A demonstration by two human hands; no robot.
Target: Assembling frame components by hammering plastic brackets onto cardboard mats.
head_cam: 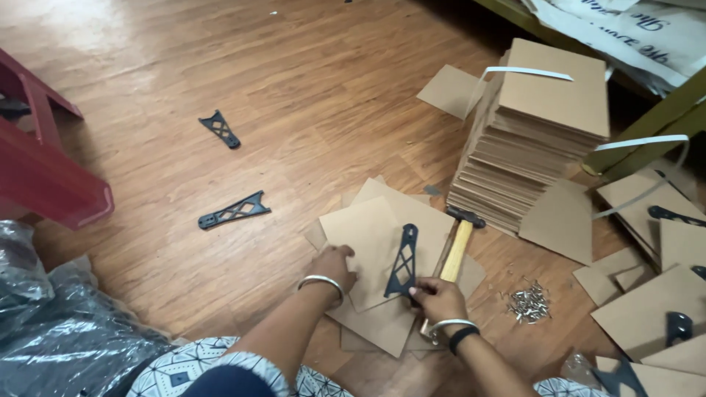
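Observation:
My left hand (332, 265) rests flat on the left edge of a brown cardboard square (371, 242) lying on a small pile of such squares on the wooden floor. My right hand (438, 297) pinches the lower end of a black triangular lattice bracket (404, 259) that lies on that square. A hammer (456, 246) with a yellow wooden handle and dark head lies just right of the bracket, its handle running under my right hand.
A tall stack of cardboard squares (540, 132) stands at the right. A heap of small metal nails (529, 302) lies beside it. Two more black brackets (234, 210) (220, 129) lie on the floor at left. A red stool (44, 162) and black plastic (51, 323) are at far left.

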